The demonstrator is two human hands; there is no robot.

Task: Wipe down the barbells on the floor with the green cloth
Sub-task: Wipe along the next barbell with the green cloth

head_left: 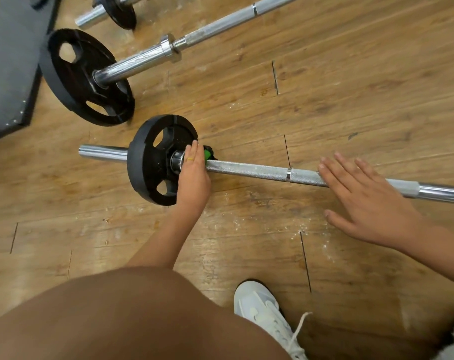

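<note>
Wood floor (324,100); left hand (193,175) clamps green cloth (207,153) on barbell (249,170) beside plate (145,162); right hand (363,201) flat.

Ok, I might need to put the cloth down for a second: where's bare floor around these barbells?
Widest bare floor lies between the near barbell and the middle barbell, right of the large plate. Another patch lies between the near barbell and the white shoe. Top left is crowded: the large plate, the far barbell and the black platform bunch together.

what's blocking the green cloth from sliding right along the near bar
Only the right hand, fingers spread over the near barbell shaft. Between it and the green cloth in the left hand, the shaft is bare.
</note>
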